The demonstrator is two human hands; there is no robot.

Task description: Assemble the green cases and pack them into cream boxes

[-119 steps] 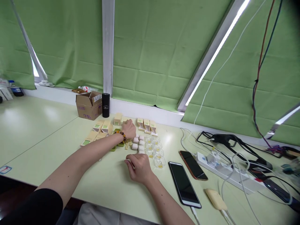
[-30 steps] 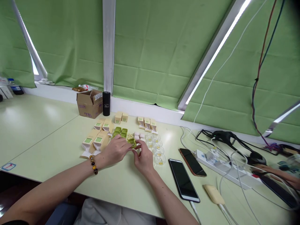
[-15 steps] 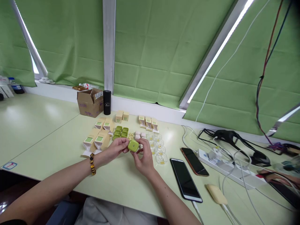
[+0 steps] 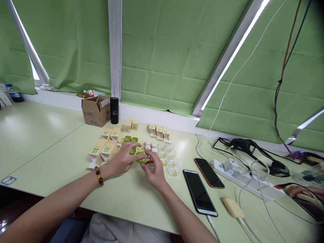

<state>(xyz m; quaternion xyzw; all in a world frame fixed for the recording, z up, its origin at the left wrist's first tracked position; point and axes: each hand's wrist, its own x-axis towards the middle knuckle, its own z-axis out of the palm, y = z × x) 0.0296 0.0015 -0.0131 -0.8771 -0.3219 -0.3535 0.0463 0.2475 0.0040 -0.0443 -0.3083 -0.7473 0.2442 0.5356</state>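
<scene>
Watching the right hand [image 4: 154, 168] grip a small green case [image 4: 141, 160] between the front and back table [image 4: 113, 200] edges; can't tell whether the left hand [image 4: 123, 160] grips too, honestly.

Green curtains [image 4: 157, 54] are hanging beyond table's far edge, creases showing. Grey post [image 4: 115, 50] is standing upright between curtain panels; slanting post [image 4: 224, 62] is leaning rightward, bright daylight [image 4: 246, 33] glowing along it. White ledge [image 4: 157, 116] is bordering far edge. Pale table [image 4: 32, 130] is reflecting light toward far left corner, seam [image 4: 52, 148] dividing it. Shadow [image 4: 15, 199] is filling space below near edge.
</scene>
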